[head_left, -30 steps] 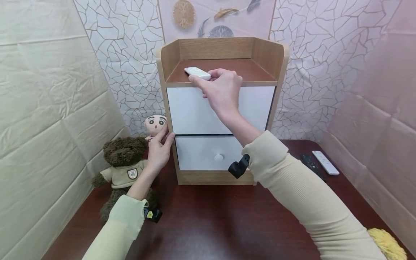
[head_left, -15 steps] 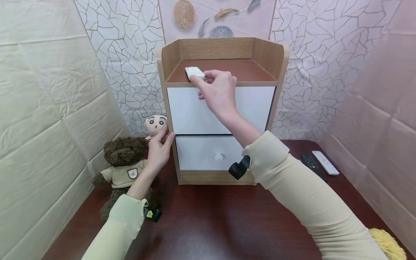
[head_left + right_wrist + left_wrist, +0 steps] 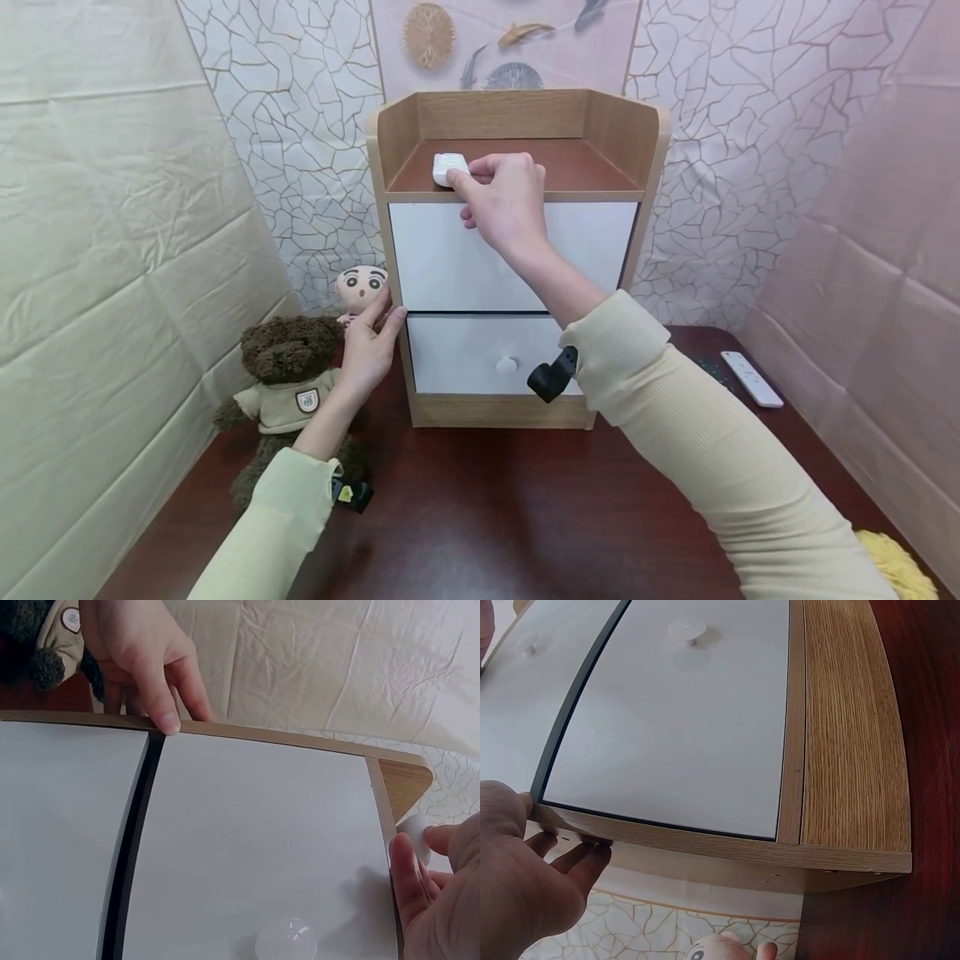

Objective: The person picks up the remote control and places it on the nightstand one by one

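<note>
In the head view my right hand (image 3: 510,204) pinches a white remote control (image 3: 447,162) between thumb and fingers. The remote is at the front left of the cabinet's brown top shelf (image 3: 517,162); whether it touches the shelf I cannot tell. My left hand (image 3: 366,357) holds the left side edge of the cabinet (image 3: 495,410), thumb on the front edge and fingers against the outer side. The left wrist view shows this left hand (image 3: 525,877) at the gap between the two white drawers. Part of the remote (image 3: 414,832) shows beyond the right fingertips in the right wrist view.
Left of the cabinet sit a brown teddy bear (image 3: 288,354) and a round-headed doll (image 3: 362,287). A white remote (image 3: 752,379) and a dark remote (image 3: 716,372) lie on the table at right. Something yellow and fluffy (image 3: 896,565) is at the lower right.
My right hand has moved a little to the left and turned the remote, so it points more toward the back of the shelf. The left hand keeps its place on the cabinet.
</note>
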A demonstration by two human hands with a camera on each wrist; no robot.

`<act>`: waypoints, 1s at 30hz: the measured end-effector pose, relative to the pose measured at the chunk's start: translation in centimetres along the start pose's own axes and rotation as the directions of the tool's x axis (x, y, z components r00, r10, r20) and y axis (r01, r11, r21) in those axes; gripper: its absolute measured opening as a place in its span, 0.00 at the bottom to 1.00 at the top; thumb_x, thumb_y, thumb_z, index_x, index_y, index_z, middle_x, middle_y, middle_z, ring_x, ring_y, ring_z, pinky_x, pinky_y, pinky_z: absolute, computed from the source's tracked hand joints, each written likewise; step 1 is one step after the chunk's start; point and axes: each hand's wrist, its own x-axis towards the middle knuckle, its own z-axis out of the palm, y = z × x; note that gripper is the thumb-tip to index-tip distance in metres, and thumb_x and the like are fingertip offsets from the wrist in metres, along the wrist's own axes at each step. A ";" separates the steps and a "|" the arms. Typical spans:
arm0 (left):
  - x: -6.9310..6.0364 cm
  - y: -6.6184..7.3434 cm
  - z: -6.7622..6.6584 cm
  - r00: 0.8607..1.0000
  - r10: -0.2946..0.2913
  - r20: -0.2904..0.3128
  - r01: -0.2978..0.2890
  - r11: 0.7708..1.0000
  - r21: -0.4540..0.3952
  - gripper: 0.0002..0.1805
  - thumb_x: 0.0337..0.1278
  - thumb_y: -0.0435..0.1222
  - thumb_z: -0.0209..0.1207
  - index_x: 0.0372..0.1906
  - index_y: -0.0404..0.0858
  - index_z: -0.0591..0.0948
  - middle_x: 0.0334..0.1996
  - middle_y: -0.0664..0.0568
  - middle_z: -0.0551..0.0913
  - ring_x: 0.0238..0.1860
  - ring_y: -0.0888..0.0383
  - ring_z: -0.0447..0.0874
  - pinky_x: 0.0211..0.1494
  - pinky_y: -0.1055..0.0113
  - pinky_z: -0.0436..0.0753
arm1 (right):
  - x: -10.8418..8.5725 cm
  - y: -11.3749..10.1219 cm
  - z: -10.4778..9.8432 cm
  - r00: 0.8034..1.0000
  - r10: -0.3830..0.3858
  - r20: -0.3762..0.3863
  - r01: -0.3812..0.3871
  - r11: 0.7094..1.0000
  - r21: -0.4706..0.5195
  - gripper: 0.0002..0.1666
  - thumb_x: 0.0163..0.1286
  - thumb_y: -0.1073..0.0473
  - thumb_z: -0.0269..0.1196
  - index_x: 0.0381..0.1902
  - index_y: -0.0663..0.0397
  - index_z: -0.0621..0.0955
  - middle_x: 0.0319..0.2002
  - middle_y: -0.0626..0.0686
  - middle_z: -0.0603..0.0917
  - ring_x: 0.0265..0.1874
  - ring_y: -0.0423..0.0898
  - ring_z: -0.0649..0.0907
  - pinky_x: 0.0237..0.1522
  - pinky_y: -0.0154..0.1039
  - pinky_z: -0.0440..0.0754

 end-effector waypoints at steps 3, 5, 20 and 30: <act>0.0 0.1 0.0 1.000 -0.004 0.000 0.004 1.000 0.004 0.31 0.79 0.39 0.55 0.79 0.38 0.63 0.76 0.40 0.65 0.72 0.44 0.69 0.70 0.57 0.76 | 0.1 -0.1 0.0 1.000 0.012 0.006 -0.012 1.000 -0.024 0.20 0.72 0.54 0.69 0.55 0.63 0.86 0.41 0.56 0.91 0.21 0.45 0.87 0.27 0.33 0.87; 0.0 0.1 -0.1 1.000 -0.005 0.002 0.005 1.000 0.004 0.31 0.79 0.40 0.54 0.79 0.38 0.63 0.76 0.40 0.64 0.72 0.44 0.69 0.71 0.57 0.75 | 0.2 -0.2 0.0 1.000 0.019 0.006 -0.019 0.999 -0.037 0.20 0.72 0.54 0.69 0.55 0.63 0.86 0.40 0.55 0.91 0.21 0.45 0.87 0.27 0.33 0.87; -0.1 0.4 -0.1 0.999 -0.048 0.015 0.049 0.998 -0.030 0.30 0.80 0.38 0.53 0.80 0.38 0.62 0.77 0.43 0.63 0.73 0.46 0.68 0.72 0.59 0.73 | 0.4 -0.7 0.3 0.999 0.037 -0.017 -0.039 0.989 -0.142 0.14 0.71 0.53 0.70 0.46 0.58 0.90 0.30 0.53 0.89 0.19 0.44 0.86 0.23 0.33 0.85; -0.1 0.2 -0.1 0.999 -0.050 0.019 0.050 0.998 -0.042 0.30 0.80 0.37 0.53 0.80 0.39 0.61 0.77 0.44 0.63 0.73 0.46 0.68 0.72 0.59 0.73 | 0.7 -0.7 0.6 0.999 0.033 -0.041 -0.041 0.980 -0.196 0.15 0.70 0.50 0.71 0.44 0.56 0.91 0.29 0.51 0.88 0.18 0.42 0.85 0.22 0.33 0.82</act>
